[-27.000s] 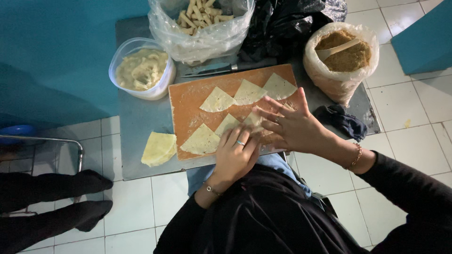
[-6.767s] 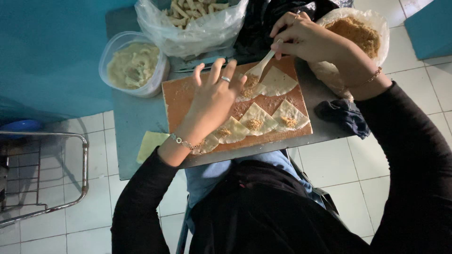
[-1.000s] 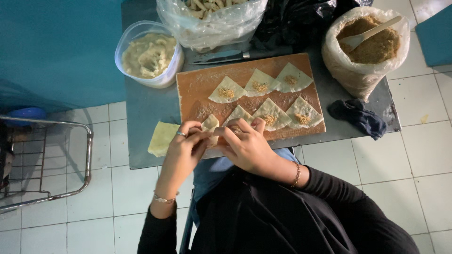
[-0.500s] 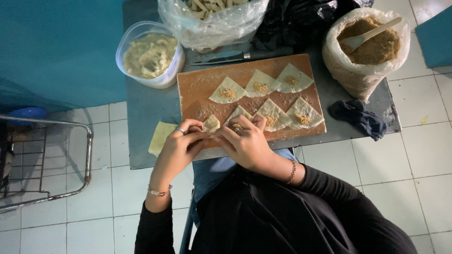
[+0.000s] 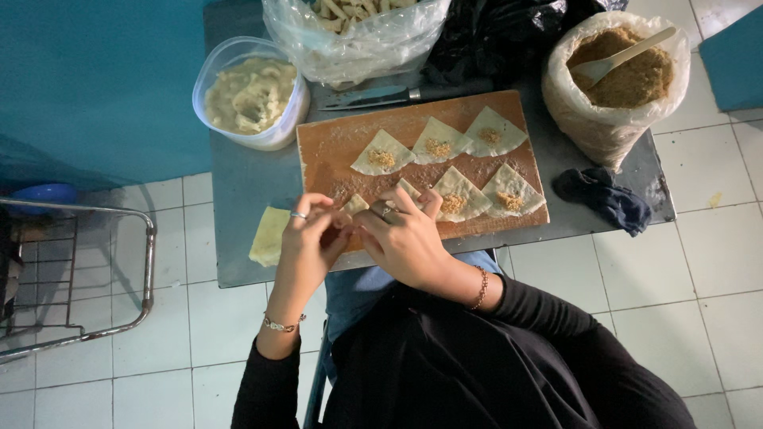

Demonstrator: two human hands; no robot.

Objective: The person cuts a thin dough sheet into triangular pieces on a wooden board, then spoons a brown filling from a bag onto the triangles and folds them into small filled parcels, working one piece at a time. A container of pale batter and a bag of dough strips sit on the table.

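Pinching one small dough wrapper [image 5: 355, 205] together, the left hand [image 5: 310, 238] and right hand [image 5: 404, 237] grasp it at the wooden board's [image 5: 334, 151] near edge.

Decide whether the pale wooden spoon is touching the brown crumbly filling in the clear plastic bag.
Touching. The head view shows the pale wooden spoon with its bowl end sunk into the brown crumbly filling, its handle leaning out over the rim of the clear plastic bag.

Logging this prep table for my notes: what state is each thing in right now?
Wrapper: pinched between left hand and right hand.
Five wrappers: flat on board, filling on each.
Tub: lidless, nearly full.
Sack: open, spoon stuck in.
Clear bag: open.
Knife: lying flat.
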